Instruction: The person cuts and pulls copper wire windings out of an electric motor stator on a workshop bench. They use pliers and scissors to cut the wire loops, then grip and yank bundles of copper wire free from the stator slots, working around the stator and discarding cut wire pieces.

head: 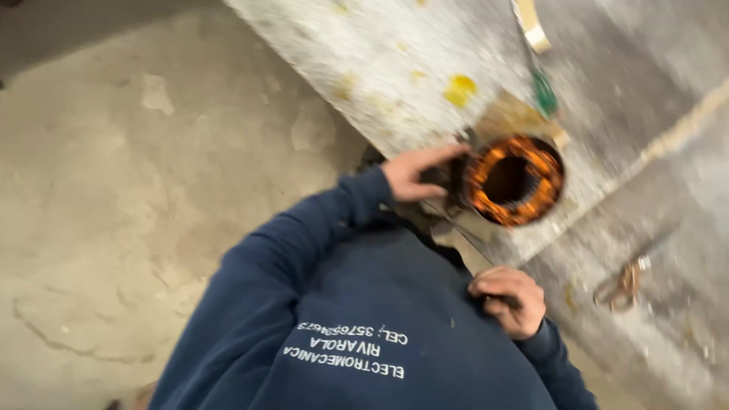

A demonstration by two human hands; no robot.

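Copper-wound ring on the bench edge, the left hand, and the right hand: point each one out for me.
Copper-wound ring (pixel 531 163): head view, on its orange winding, right side.
Left hand (pixel 414 175): head view, back of the hand, which touches the ring's side.
Right hand (pixel 510 300): head view, on the knuckles, closed against the blue sweatshirt.

Stator (pixel 515 180): round, orange copper windings, hollow dark centre, lying at workbench edge; blurred, maybe tilted.

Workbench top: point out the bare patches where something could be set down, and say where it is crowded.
The pale board is bare up and left of the yellow stain. The grey bench is free right of the copper-wound ring. It is crowded at the ring, which the left hand touches, and by the copper wire scraps beyond the closed right hand.
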